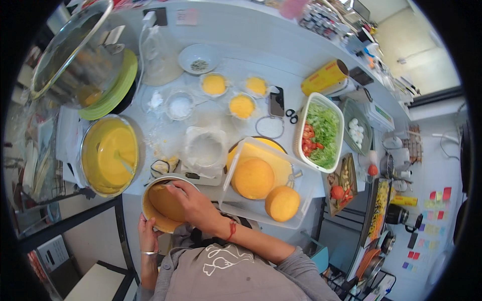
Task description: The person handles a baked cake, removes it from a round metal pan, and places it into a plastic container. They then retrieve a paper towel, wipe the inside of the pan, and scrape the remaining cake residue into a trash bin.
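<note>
My left hand (148, 231) grips the outer wall of a round metal cake tin (146, 199) from the left and below. The tin is tilted toward me and holds a brown-topped sponge cake (165, 203). My right hand (196, 207) reaches over the rim, its fingertips at the cake's far inner edge; whether they pinch anything is hidden. Just beyond the tin is a kitchen scale (203, 180) bearing a plastic-covered round container (205, 148). To the right, a clear plastic box (305, 188) contains a larger round sponge cake (254, 178) and a smaller one (282, 203).
A steel bowl of yellow batter (109, 154) with a spatula stands left. Several cups of yellow crumbs (242, 106) and a smartphone (276, 101) lie further back. A white basket of lettuce and tomato (324, 128) sits right, beside black-handled scissors (292, 116). A large steel pot (81, 71) occupies the back left.
</note>
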A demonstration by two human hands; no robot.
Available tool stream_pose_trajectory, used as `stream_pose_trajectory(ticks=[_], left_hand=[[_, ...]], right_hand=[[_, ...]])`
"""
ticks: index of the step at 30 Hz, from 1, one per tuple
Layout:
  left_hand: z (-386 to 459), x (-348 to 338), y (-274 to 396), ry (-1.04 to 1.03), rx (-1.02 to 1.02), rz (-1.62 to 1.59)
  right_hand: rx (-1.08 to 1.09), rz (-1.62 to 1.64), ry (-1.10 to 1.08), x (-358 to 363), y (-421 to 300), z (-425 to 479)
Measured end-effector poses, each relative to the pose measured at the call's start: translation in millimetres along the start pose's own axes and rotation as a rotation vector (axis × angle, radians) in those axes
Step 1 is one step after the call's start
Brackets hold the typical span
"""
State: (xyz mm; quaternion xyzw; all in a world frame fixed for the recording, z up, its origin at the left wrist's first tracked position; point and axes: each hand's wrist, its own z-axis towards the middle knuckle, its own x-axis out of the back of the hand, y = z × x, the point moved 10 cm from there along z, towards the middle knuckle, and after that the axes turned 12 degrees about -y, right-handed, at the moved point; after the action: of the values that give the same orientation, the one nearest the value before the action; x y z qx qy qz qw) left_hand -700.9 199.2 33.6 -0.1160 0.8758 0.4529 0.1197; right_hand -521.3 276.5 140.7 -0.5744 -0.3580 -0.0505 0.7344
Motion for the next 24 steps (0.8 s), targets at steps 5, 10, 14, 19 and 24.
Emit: stream_pose_trajectory(ticks=[5,10,14,19,24], left_hand=[[3,-42,30,-0.118,0.008,-0.002],[10,-63,24,-0.220,0.094,0.027],[10,-96,14,-0.267,0.169,0.083],[16,-116,15,-0.332,0.225,0.121],[12,-113,32,-0.406,0.227,0.118]], right_hand=[[-0.006,-0.258,0.165,50,-23,-16],[-0.296,0.017,0.335,93,30,-65],[-0.471,0.333,0.376,80,76,-109],[-0.535,0.543,0.386,91,85,-124],[-0.520,0.936,0.147,78,89,-109]])
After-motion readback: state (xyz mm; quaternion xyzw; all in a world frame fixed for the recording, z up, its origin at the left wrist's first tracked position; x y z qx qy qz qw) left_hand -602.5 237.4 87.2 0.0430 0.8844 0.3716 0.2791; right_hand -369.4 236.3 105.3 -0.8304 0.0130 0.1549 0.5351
